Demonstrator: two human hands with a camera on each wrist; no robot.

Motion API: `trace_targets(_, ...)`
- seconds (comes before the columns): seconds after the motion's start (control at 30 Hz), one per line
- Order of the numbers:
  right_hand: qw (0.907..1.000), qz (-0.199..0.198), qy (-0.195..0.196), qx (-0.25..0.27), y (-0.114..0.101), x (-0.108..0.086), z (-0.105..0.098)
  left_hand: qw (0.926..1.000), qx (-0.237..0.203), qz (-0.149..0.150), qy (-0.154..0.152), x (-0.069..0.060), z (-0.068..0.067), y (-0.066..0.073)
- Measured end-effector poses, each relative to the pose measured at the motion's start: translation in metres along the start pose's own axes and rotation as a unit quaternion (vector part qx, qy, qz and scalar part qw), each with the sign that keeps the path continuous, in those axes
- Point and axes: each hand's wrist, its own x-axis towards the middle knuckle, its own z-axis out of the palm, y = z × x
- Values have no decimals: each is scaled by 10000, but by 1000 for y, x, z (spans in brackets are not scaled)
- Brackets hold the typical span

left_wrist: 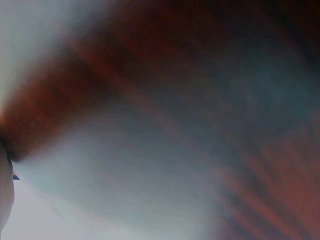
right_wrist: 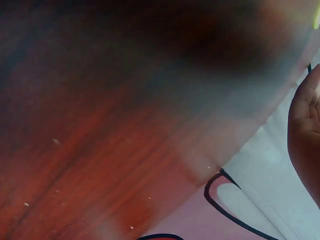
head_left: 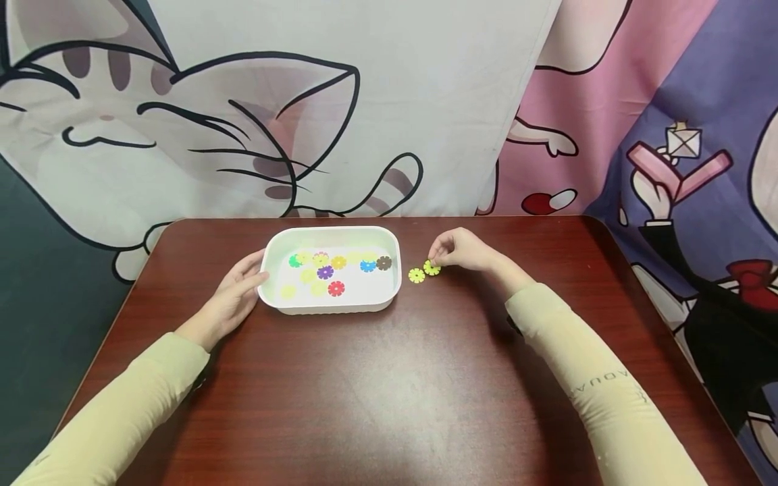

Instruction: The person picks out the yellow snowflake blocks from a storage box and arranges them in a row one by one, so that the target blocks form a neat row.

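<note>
One yellow disc [head_left: 433,271] in pinched right grip [head_left: 462,250] — left grip [head_left: 236,293] closed on white tray [head_left: 331,308]

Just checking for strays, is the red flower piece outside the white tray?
No, the red flower piece lies inside the white tray.

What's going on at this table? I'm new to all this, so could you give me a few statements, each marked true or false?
1. The left hand holds the white tray at its edge. True.
2. The right hand reaches inside the white tray. False: it is outside, pinching a yellow-green piece.
3. The purple piece lies in the white tray. True.
4. Every piece is the same colour. False: there is also a red piece and a blue piece, for example.
5. The white tray stands on a reddish-brown table. True.
</note>
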Motion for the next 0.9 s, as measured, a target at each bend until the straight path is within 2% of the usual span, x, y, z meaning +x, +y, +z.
trace_targets(0.27, 9999, -111, -79, -71, 11, -1, 7, 9999, 87, -71, 27, 2, 1, 0)
trace_targets(0.5, 9990, -133, 80, -430, 14, -1, 11, 9999, 125, -58, 50, 2, 2, 1)
trace_targets(0.9, 9982, -45, 254, -547, 16, 0, 15, 10000, 58, -8, 37, 0, 2, 1)
